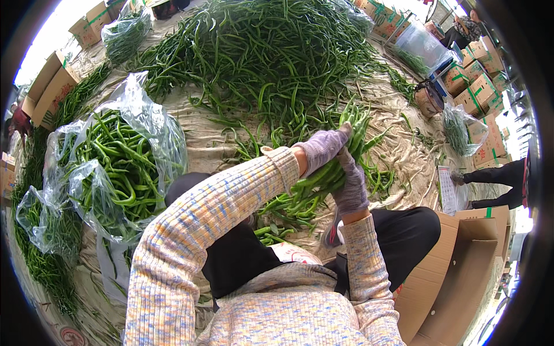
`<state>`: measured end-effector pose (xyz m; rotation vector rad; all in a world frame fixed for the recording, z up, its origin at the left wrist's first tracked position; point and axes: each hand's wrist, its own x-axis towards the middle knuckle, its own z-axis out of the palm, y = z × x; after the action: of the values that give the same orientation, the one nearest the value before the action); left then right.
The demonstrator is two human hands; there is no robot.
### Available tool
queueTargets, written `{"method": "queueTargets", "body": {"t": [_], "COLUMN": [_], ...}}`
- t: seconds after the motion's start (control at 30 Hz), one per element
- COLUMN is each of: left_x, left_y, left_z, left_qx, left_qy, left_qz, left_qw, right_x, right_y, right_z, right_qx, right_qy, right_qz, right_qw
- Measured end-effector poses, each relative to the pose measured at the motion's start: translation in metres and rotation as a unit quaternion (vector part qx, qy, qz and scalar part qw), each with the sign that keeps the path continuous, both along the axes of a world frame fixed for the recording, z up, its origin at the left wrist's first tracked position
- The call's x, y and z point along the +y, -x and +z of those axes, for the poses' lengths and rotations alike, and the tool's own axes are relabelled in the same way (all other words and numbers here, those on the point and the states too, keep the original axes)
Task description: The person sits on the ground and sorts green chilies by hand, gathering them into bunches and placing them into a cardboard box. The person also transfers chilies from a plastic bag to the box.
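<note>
My left hand, in a purple knit glove, is closed around a bundle of long green chili peppers from the left side. From the right, my right hand, gloved in darker purple-grey, holds the same bundle. The two hands meet near its middle, and pepper ends stick out above and below them. Loose peppers lie on the cloth below the bundle, between my legs. Beyond my hands rises a large heap of green peppers. Palms and some fingers are hidden by the peppers.
An open clear plastic bag of peppers stands at my left. At my right is an open cardboard box. A wrinkled beige cloth covers the ground. Stacked cartons and a person's legs are at the right.
</note>
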<state>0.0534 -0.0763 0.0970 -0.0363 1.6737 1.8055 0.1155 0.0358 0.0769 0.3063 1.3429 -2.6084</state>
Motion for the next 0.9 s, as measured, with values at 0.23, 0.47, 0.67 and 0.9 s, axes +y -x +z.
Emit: {"method": "queueTargets", "body": {"t": [0.23,0.47,0.67,0.9], "left_x": [0.02,0.058,0.063,0.073], "left_y": [-0.03,-0.023,-0.018,-0.016], "left_z": [-0.041,-0.048,0.001,-0.085], "left_qx": [0.001,-0.054,-0.004,-0.035], "left_qy": [-0.18,-0.046,0.059,0.01], "left_qz": [-0.049,-0.117,-0.165,0.033], "left_qw": [0.982,0.991,0.985,0.999], "right_x": [0.027,0.054,0.061,0.059], "right_y": [-0.033,-0.039,-0.032,-0.025], "right_z": [-0.014,-0.026,-0.035,-0.031], "right_qx": [0.034,0.009,0.004,0.05], "right_qy": [-0.126,-0.076,-0.009,-0.126], "right_qz": [0.009,-0.063,-0.077,-0.047], "right_qw": [0.991,0.995,0.997,0.99]}}
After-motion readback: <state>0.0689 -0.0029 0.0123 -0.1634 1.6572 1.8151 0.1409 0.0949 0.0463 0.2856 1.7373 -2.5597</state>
